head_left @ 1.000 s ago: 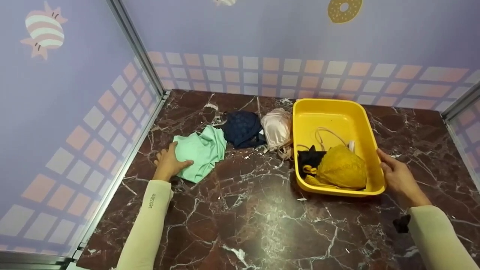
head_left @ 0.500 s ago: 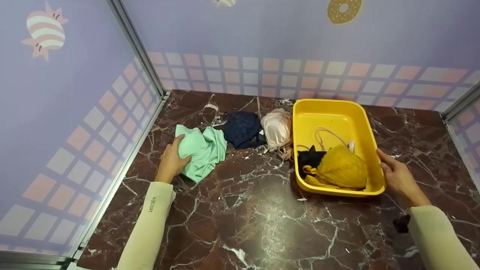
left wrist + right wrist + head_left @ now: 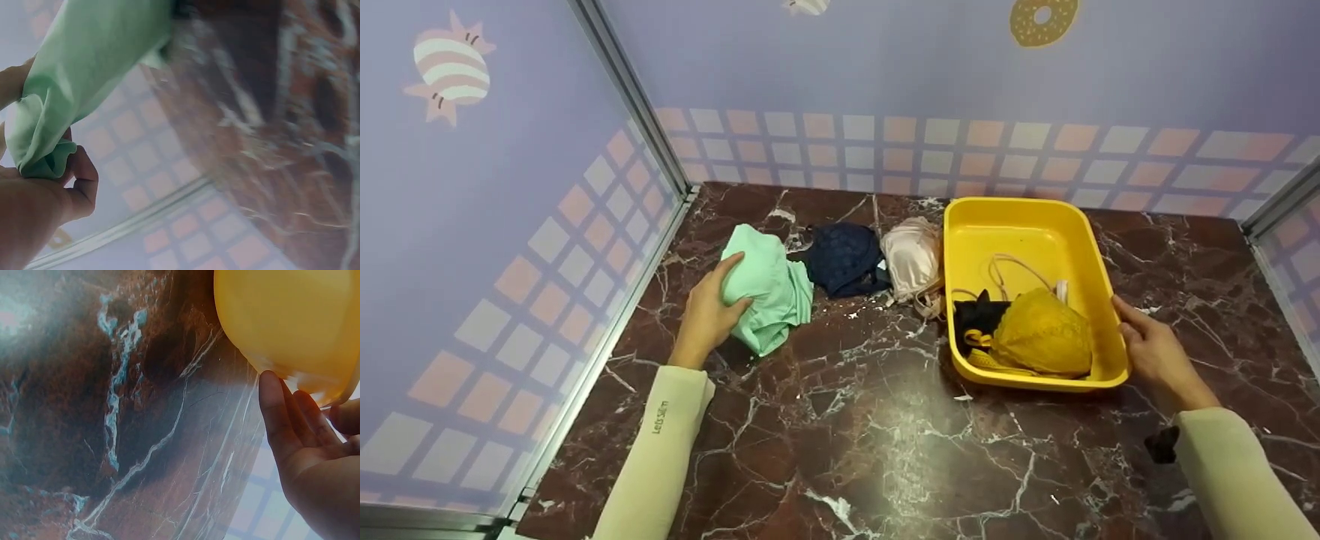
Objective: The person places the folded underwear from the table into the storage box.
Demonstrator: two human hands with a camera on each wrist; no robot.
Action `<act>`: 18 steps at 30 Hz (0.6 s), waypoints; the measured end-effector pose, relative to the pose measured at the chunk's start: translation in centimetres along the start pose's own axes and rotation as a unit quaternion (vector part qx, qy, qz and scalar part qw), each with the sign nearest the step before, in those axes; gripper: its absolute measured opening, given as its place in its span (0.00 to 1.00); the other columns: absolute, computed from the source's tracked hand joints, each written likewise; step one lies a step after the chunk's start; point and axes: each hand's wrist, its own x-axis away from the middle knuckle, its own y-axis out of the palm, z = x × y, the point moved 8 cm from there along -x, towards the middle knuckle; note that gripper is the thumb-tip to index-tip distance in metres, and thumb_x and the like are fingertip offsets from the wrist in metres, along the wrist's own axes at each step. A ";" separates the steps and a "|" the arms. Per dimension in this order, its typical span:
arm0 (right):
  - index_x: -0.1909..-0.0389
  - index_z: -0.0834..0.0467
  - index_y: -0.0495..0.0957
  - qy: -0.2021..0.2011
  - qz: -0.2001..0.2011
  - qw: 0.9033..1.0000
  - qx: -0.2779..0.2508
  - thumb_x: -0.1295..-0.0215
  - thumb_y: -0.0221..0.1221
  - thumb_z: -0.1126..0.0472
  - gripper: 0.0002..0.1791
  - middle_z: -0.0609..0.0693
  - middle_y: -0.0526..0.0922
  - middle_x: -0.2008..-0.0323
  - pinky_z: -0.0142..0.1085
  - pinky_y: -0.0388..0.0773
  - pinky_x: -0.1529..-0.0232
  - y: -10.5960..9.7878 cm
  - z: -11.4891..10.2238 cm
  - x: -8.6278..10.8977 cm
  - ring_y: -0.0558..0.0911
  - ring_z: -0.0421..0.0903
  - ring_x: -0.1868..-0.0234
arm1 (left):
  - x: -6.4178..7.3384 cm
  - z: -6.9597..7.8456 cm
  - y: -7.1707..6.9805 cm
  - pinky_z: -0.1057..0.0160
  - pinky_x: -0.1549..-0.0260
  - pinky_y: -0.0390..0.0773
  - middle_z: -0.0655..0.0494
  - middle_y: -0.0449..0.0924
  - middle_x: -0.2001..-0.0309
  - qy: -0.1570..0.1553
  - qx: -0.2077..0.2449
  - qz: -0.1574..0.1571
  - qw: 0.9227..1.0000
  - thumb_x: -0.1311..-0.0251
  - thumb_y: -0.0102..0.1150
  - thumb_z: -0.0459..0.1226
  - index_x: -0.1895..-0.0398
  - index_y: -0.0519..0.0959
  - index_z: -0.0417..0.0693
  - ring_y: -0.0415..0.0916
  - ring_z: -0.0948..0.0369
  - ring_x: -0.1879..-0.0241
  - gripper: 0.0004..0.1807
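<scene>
My left hand [image 3: 709, 311] pinches the left edge of a smooth mint green bra [image 3: 769, 285], thumb toward me and fingers on the far side. The left wrist view shows its fabric [image 3: 95, 62] bunched between thumb and fingers. A navy bra [image 3: 846, 259] and a pale pink satin bra [image 3: 913, 259] lie side by side to the right of it. My right hand [image 3: 1162, 356] touches the right outer wall of a yellow tub [image 3: 1027, 225] with extended fingers [image 3: 278, 416]. Inside the tub, a yellow lace bra [image 3: 1046, 334] lies near a black garment [image 3: 979, 315].
Dark red marble with white veins covers the table [image 3: 847, 427]. Purple panels with pink and white squares stand behind and at the left. A thin pale strap [image 3: 1012, 260] lies in the tub. Small white flecks are scattered near the navy bra.
My left hand has moved a little right and away from me, lifting the left part of the mint green bra and folding it. My right hand and the tub stay almost where they were.
</scene>
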 end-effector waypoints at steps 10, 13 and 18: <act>0.26 0.51 0.46 -0.017 0.012 0.999 0.034 0.24 0.36 0.54 0.28 0.59 0.49 0.29 0.32 0.65 0.43 -0.2 -0.1 0.0 0.54 0.60 0.32 | -2.1 6.6 -3.5 0.49 0.45 0.66 0.44 0.69 0.39 0.064 0.047 0.080 0.994 0.51 0.70 0.31 0.33 0.66 0.57 0.68 0.47 0.42 0.40; 0.26 0.51 0.45 -0.019 0.015 0.999 0.028 0.24 0.36 0.55 0.28 0.60 0.49 0.29 0.32 0.64 0.44 -0.3 -0.1 0.0 0.54 0.60 0.33 | -2.8 9.2 -4.0 0.51 0.45 0.66 0.45 0.70 0.39 0.094 0.075 0.100 0.988 0.52 0.70 0.30 0.34 0.67 0.56 0.68 0.50 0.42 0.40; 0.26 0.51 0.45 -0.018 0.014 1.000 0.010 0.24 0.36 0.55 0.28 0.60 0.49 0.29 0.54 0.56 0.38 -0.2 -0.1 -0.1 0.53 0.60 0.32 | -3.6 13.3 -4.3 0.56 0.44 0.67 0.49 0.70 0.39 0.140 0.110 0.116 0.977 0.53 0.70 0.28 0.35 0.68 0.55 0.68 0.55 0.42 0.39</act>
